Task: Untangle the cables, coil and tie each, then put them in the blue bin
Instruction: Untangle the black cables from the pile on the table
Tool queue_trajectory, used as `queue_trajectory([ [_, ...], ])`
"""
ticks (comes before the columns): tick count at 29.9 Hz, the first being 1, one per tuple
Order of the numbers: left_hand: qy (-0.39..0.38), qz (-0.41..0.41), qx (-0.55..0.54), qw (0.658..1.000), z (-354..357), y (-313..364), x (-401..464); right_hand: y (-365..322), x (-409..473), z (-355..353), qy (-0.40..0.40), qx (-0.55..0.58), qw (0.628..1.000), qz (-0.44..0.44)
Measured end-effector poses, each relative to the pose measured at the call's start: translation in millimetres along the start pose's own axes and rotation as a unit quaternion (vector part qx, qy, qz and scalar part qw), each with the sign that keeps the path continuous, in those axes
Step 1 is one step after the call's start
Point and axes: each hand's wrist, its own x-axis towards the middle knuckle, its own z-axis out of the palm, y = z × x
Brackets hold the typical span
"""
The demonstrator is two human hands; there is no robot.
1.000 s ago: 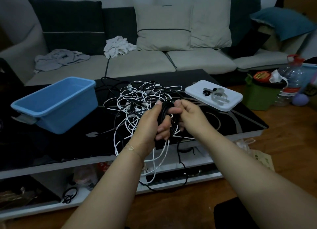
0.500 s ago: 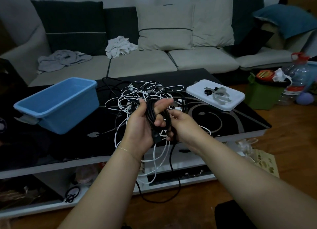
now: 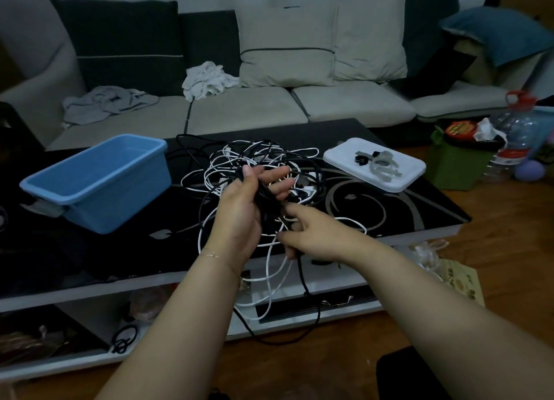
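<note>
Bin (image 3: 99, 187) left of cables (image 3: 263, 163), tray (image 3: 374, 169) right.

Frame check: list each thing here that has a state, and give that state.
blue bin: upright on the table, no cables inside
black cable: partly coiled, bundle in the left hand, tail hanging off the table edge
left hand: holds the black bundle
right hand: pinches the black tail
white cables: tangled on the table
white lid: flat, ties lying on it
</note>
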Motion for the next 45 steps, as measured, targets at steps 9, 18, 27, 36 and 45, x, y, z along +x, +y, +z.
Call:
queue_trajectory([
  [9, 0.022, 0.159, 0.412, 0.897, -10.3, -11.5, 4.8, -2.7, -6.3, -1.8, -0.031, -0.075, 0.996, -0.033],
  [18, -0.121, 0.029, 0.463, 0.878, -0.5, -6.1, -10.8, 5.1, -5.1, -31.8, 0.165, -0.068, 0.977, -0.117],
  [27, -0.142, -0.029, 0.398, 0.906, 5.0, -10.5, -14.8, 8.7, 0.3, -42.8, 0.172, 0.053, 0.97, -0.163],
  [36, -0.108, -0.079, 0.182, 0.974, 13.7, -17.2, -14.6, 10.7, 8.7, -42.0, 0.212, 0.126, 0.963, -0.108],
  [45, -0.108, -0.076, 0.009, 0.991, 13.6, -8.2, -10.4, 15.7, 12.8, -32.0, 0.154, 0.135, 0.977, -0.061],
])
